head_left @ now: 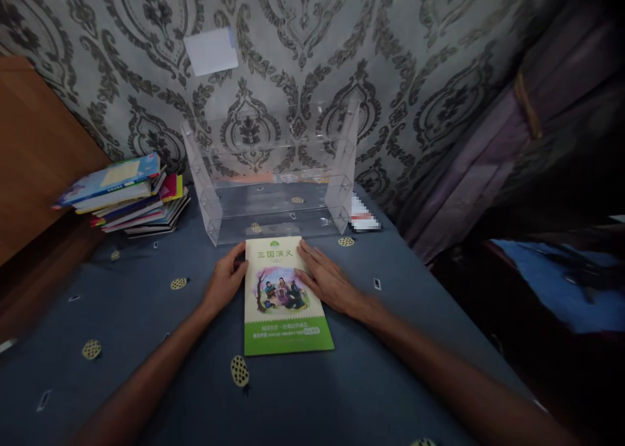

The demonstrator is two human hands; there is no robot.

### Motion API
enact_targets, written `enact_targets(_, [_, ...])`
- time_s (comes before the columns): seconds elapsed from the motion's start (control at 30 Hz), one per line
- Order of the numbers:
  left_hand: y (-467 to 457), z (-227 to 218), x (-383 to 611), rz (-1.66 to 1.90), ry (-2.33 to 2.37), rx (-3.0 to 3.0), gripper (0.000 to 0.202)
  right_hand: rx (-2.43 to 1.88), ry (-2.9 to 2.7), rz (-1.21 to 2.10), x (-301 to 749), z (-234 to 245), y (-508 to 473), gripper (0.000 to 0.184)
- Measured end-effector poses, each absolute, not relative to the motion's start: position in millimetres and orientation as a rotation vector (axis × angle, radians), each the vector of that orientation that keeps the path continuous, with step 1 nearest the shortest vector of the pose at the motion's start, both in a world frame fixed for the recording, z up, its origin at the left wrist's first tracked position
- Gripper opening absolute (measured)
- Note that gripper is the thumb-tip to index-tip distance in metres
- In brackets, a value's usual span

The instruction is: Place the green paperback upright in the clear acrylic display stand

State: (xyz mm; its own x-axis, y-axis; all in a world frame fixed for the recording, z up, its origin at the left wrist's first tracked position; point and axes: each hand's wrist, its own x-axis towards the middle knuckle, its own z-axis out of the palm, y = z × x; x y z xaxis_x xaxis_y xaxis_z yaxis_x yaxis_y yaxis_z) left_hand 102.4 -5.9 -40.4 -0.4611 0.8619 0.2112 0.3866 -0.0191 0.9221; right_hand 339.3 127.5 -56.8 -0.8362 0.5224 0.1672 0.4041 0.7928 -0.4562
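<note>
A book (283, 293) with a white and green cover and a painted group of figures lies face up on the blue patterned tablecloth. My left hand (227, 277) grips its upper left edge, fingers bent against the side. Across from it, my right hand (325, 278) holds the upper right edge, with the thumb resting on the cover. Just beyond the book's top stands a clear acrylic rack (273, 221) with side panels and shelf levels.
Left of the rack is an uneven stack of books (134, 198). A blurred white item (364, 215) lies by the rack's right side. Behind is a patterned wall (303, 36) with a white card (212, 51). A tied curtain (488, 153) hangs at right; a brown wooden panel (39, 153) is at left.
</note>
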Motion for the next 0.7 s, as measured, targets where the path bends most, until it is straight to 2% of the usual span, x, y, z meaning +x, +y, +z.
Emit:
enact_targets(0.13, [-4,-36,112,1.636,1.494,0.713,0.056,-0.688,-2.662,0.623,340,-57,128,0.066])
enact_targets(0.23, [-5,-30,121,1.516,1.282,0.529,0.046,-0.693,-2.65,0.67,342,-56,128,0.067])
enact_targets(0.37, [-6,-21,130,1.517,1.13,0.484,0.039,-0.681,-2.589,0.769,343,-55,127,0.068])
enact_targets(0.6, [-6,-13,133,1.606,1.015,0.497,0.043,-0.682,-2.288,1.036,338,-44,124,0.07])
enact_targets(0.7, [-8,-7,134,1.615,0.992,0.522,0.046,-0.656,-2.068,1.358,335,-31,123,0.064])
